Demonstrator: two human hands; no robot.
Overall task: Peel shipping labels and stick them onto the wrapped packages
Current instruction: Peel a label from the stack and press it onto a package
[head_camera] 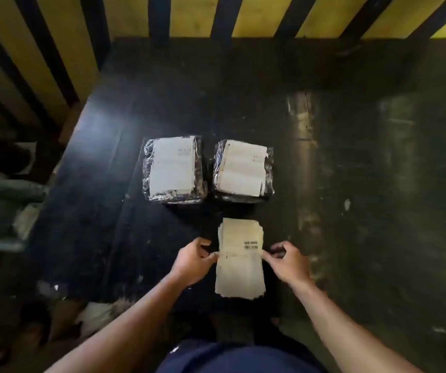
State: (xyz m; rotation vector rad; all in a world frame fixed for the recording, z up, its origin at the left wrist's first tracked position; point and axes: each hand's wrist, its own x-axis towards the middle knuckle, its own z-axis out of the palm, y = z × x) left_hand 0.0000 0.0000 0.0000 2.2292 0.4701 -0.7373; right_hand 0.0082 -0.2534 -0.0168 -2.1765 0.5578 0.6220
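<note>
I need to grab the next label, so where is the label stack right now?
In the head view, the label stack lies low centre on the dark table, between the left hand and right hand, just below the right wrapped package.

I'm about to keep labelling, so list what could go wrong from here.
1. Both hands, left and right, pinch the label stack at its edges; more than one sheet may lift at once.
2. The left package and right package already carry labels, so a new one could cover them.
3. The right package's label looks torn at its edge; the next may rip too.
</note>
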